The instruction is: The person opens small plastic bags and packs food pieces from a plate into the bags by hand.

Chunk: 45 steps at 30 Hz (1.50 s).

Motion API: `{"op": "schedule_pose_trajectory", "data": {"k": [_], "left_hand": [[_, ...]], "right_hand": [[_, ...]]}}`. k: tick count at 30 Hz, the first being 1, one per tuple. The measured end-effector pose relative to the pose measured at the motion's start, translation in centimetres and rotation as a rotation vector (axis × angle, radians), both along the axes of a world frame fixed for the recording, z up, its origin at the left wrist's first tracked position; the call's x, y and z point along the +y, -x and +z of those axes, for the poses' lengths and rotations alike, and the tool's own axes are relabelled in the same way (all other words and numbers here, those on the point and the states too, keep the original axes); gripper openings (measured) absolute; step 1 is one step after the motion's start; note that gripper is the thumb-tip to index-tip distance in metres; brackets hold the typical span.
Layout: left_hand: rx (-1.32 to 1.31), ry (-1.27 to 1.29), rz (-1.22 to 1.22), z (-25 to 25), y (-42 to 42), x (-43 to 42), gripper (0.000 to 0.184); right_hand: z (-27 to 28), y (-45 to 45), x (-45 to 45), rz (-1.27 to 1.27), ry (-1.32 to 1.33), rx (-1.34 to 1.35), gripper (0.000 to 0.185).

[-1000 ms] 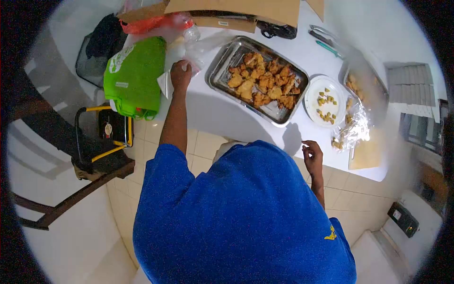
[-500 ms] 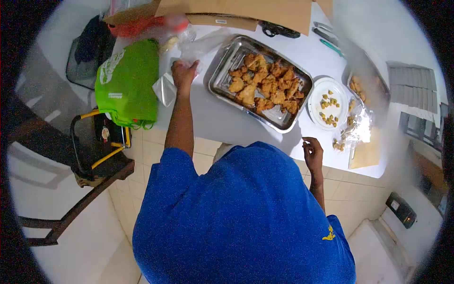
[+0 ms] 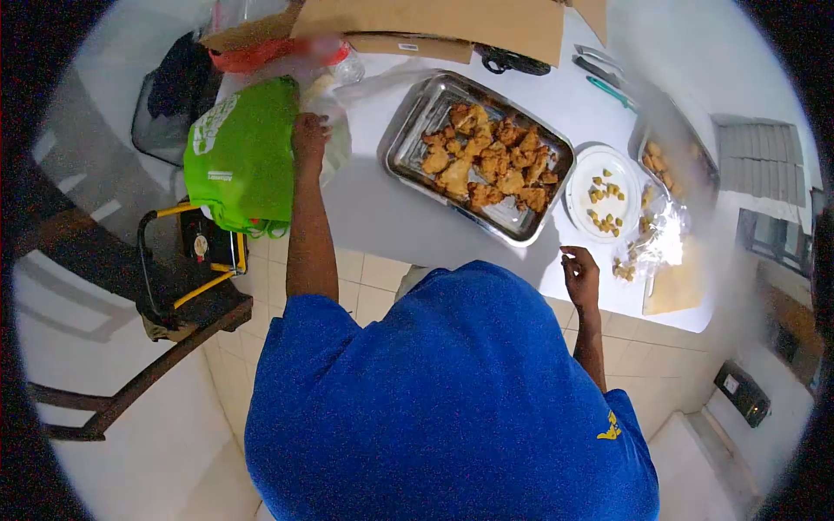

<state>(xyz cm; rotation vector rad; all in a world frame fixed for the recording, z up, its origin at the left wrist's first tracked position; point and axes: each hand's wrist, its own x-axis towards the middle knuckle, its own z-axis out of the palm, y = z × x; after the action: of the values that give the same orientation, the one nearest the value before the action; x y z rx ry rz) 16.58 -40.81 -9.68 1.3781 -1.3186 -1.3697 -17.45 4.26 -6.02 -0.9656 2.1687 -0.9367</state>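
My left hand (image 3: 310,143) is at the left of the white table, its fingers closed on a thin clear plastic bag (image 3: 338,149). The bag spreads out beside the hand, next to a bright green bag (image 3: 239,156). A metal tray (image 3: 407,161) with pieces of fried chicken (image 3: 491,161) stands in the middle of the table. My right hand (image 3: 582,276) hangs by the table's front edge, its fingers loosely curled and apart, with nothing visible in them. Just beyond it is a white plate (image 3: 580,213) with several small greenish-brown pieces (image 3: 605,193).
At the right lie a shiny plastic packet (image 3: 665,234) with small pieces, a brown board (image 3: 676,291) and another food tray (image 3: 665,165). Knives (image 3: 599,69) and a green-handled tool (image 3: 611,92) sit far right. Cardboard (image 3: 434,26) lines the back. A black-and-yellow frame (image 3: 195,243) stands left.
My left hand has moved left, toward the green bag, with the clear plastic bag. My right hand has hardly moved. The whole view has shifted slightly.
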Motion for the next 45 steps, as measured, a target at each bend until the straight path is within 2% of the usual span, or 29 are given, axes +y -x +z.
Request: {"op": "schedule_pose_trajectory", "data": {"k": [4, 7, 9, 10, 13, 17, 18, 19, 20, 22, 25, 28, 31, 35, 38, 40, 43, 45], "left_hand": [[0.225, -0.044, 0.033, 5.7, -1.5, 0.4, 0.012], [0.318, 0.012, 0.116, 9.5, -1.7, 2.9, 0.014], [0.312, 0.016, 0.177, 7.4, -4.0, 3.5, 0.017], [0.272, 0.023, 0.212, 4.6, -6.0, 3.9, 0.018], [0.038, 0.087, 0.311, -5.5, -11.5, 5.5, 0.022], [-0.576, 0.303, 0.376, -12.0, -14.6, 8.7, 0.020], [-0.738, 0.387, 0.370, -12.6, -15.0, 9.1, 0.018], [-0.972, 0.628, 0.368, -13.1, -15.2, 9.5, 0.016], [-1.040, 0.546, 0.359, -13.6, -15.3, 9.5, 0.017], [-1.164, 0.377, 0.330, -11.1, -13.5, 9.3, 0.022], [-1.170, 0.170, 0.166, -7.8, -10.5, 9.4, 0.030], [-1.195, 0.217, 0.328, -8.3, -9.4, 9.0, 0.031], [-1.261, 0.085, 0.032, -9.0, -10.0, 7.7, 0.032], [-1.141, 0.275, 0.152, -10.6, -10.3, 6.7, 0.027], [-0.730, 0.320, 0.219, -10.2, -10.3, 6.4, 0.023], [-0.251, 0.211, 0.305, -9.0, -9.2, 7.0, 0.017], [-0.144, -0.016, 0.174, -7.4, -8.5, 8.4, 0.017], [0.111, -0.096, 0.240, -7.3, -8.5, 8.2, 0.009]], "right_hand": [[0.6, -0.7, -0.8, 0.019, 0.009, -0.043, 0.018], [0.3, -0.8, -1.1, 0.036, 0.054, -0.019, 0.018], [0.3, -1.0, -1.1, 0.037, 0.034, -0.001, 0.018], [0.4, -1.0, -1.1, 0.040, 0.019, 0.008, 0.018], [-0.6, -1.4, -0.1, 0.021, 0.079, -0.009, 0.017], [-0.2, -1.9, 0.6, 0.042, 0.040, -0.022, 0.016], [-0.3, -1.9, 0.7, 0.052, 0.037, -0.024, 0.016], [-0.4, -1.8, 0.6, 0.059, 0.036, -0.026, 0.016], [-0.5, -1.7, 0.5, 0.057, 0.028, -0.021, 0.016], [-0.3, -1.5, 0.4, 0.044, 0.009, -0.008, 0.015], [-0.5, -1.3, 0.0, 0.047, 0.047, -0.012, 0.015], [-0.4, -1.4, -0.4, 0.080, 0.045, 0.028, 0.015], [0.3, -1.7, -0.6, 0.070, 0.033, -0.003, 0.015], [-0.4, -1.6, 0.2, 0.037, 0.034, 0.009, 0.016], [-0.6, -2.1, 0.9, 0.011, 0.014, -0.016, 0.016], [-0.5, -2.4, 1.0, 0.012, -0.005, -0.035, 0.016], [-1.1, -2.5, 1.2, 0.031, 0.055, -0.006, 0.016], [-1.2, -2.3, 1.3, 0.039, 0.049, 0.005, 0.017]]}}
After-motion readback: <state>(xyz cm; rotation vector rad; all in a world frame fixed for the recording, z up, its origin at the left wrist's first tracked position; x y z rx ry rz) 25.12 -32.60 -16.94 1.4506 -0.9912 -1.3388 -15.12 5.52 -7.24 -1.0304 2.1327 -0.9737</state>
